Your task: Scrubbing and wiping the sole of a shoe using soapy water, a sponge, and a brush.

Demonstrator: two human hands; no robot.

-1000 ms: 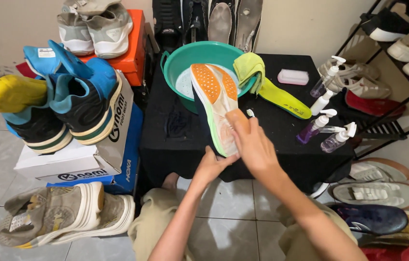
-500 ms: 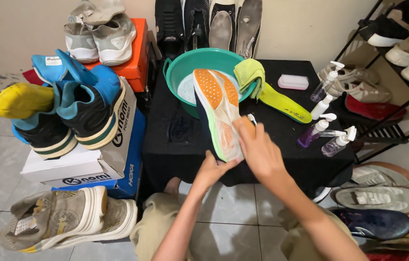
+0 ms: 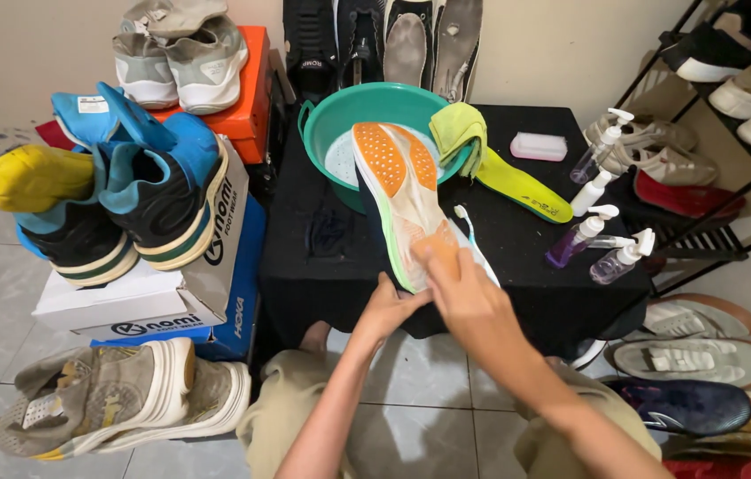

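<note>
Head view: shoe (image 3: 402,200) sole-up, long axis toward basin (image 3: 327,133).

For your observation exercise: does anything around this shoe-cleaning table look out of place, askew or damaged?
Yes. The yellow insole lies loose on the black table, outside any shoe. The beige shoes on the floor, lower left, lie tipped on their sides and look dirty.

I see the basin (image 3: 327,133) on the table (image 3: 535,239), behind the upturned shoe (image 3: 402,191). Spray bottles (image 3: 602,244) stand right; shoeboxes (image 3: 172,293) lie left.
</note>
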